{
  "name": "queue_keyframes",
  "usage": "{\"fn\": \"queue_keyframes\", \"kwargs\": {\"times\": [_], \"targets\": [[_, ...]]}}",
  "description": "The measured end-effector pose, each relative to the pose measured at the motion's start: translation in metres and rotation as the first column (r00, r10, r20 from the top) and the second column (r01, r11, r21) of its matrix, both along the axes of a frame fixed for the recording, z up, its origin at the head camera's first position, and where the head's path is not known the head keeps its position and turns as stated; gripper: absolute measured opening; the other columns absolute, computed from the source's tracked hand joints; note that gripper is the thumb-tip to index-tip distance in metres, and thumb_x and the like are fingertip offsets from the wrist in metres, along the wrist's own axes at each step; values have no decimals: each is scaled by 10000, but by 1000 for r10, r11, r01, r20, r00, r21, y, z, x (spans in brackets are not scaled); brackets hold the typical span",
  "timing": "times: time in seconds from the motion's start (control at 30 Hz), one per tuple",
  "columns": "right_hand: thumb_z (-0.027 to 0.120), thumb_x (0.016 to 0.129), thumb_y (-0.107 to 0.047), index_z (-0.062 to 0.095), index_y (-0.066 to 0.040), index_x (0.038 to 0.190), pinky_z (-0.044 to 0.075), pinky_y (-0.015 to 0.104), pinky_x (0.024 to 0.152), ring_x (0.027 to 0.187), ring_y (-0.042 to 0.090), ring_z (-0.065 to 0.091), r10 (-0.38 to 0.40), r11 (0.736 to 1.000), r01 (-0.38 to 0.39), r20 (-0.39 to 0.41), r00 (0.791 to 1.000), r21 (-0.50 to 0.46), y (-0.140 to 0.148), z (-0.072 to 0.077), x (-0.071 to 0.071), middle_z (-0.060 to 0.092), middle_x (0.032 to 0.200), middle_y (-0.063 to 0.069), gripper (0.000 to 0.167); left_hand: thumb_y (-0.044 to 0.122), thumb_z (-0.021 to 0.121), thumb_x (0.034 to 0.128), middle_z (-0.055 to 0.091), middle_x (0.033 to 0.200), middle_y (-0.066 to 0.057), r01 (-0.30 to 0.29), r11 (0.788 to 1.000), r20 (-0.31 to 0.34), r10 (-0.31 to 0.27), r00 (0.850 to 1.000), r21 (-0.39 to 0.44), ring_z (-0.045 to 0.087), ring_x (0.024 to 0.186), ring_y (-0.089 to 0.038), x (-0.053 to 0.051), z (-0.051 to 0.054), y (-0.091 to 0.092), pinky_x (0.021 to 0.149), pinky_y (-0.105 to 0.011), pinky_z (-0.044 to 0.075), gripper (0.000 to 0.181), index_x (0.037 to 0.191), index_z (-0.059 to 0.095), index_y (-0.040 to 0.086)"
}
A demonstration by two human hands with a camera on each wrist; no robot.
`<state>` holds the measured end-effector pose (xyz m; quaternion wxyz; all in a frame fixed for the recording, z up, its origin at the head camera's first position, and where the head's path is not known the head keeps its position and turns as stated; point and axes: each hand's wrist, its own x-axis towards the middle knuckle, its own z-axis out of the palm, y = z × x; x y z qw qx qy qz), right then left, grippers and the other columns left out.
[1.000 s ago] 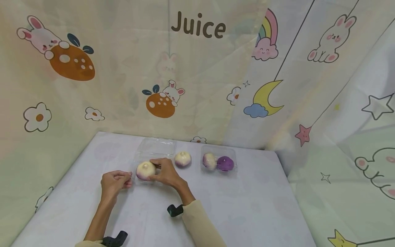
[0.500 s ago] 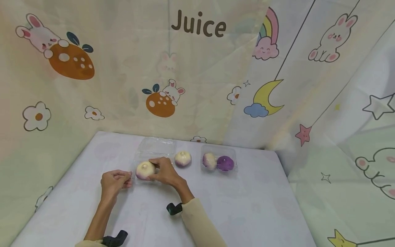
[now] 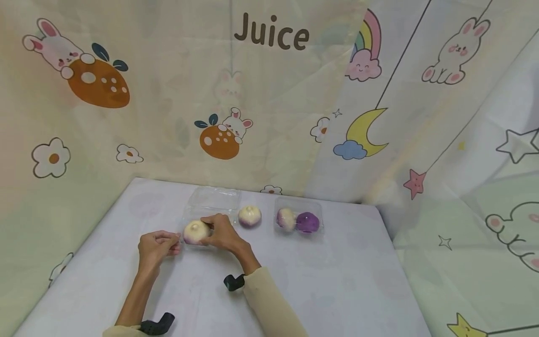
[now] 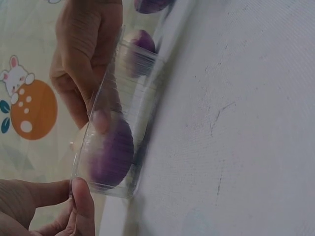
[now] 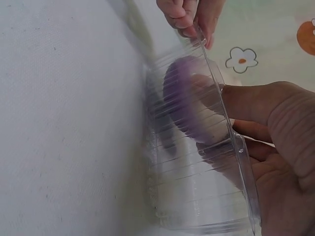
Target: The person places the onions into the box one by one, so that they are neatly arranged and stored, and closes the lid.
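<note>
My right hand (image 3: 225, 235) grips a round cream-and-purple turnip (image 3: 195, 232) with thumb and fingers. In the left wrist view the turnip (image 4: 112, 156) sits low inside a clear plastic clamshell box (image 4: 135, 93), purple side down and pointed cream end up. The thumb reaches over the rim into the box. My left hand (image 3: 156, 250) pinches the box's near-left rim between thumb and forefinger. The right wrist view shows the ribbed clear wall of the box (image 5: 192, 206) in front of the turnip and fingers. The lid (image 3: 214, 199) lies folded back behind.
Another cream-and-purple turnip (image 3: 250, 216) stands on the white table (image 3: 328, 281) just right of the box. Farther right, a second clear box (image 3: 299, 204) holds one cream-and-purple turnip (image 3: 286, 220) and one showing its purple side (image 3: 307, 223). A printed curtain (image 3: 168, 93) hangs behind.
My right hand and the turnip it grips have shifted slightly left inside the box. My left hand stays at the rim. The other turnips have not moved.
</note>
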<state>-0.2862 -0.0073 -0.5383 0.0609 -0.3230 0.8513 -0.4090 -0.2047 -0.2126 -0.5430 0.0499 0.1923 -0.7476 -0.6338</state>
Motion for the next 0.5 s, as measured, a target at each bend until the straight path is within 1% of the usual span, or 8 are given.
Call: {"fn": "queue_keyframes", "kwargs": {"times": [0.27, 0.5], "targets": [[979, 798, -76, 692, 47, 1398, 571, 91, 1001, 1218, 145, 746, -5, 999, 6, -24, 1000, 37, -1, -1, -2, 755, 1367, 168, 676, 51, 750, 1018, 745, 641, 48, 1, 1000, -4, -1, 1000, 3, 715, 557, -62, -1, 1, 0, 587, -252, 689, 241, 1075, 701, -178], [979, 803, -78, 680, 63, 1408, 577, 94, 980, 1185, 125, 747, 10, 998, -7, -45, 999, 67, -1, 0, -3, 757, 1365, 166, 689, 61, 744, 1024, 755, 662, 40, 11, 1000, -5, -11, 1000, 0, 724, 573, -66, 0, 2, 0, 602, -252, 693, 251, 1082, 699, -179]]}}
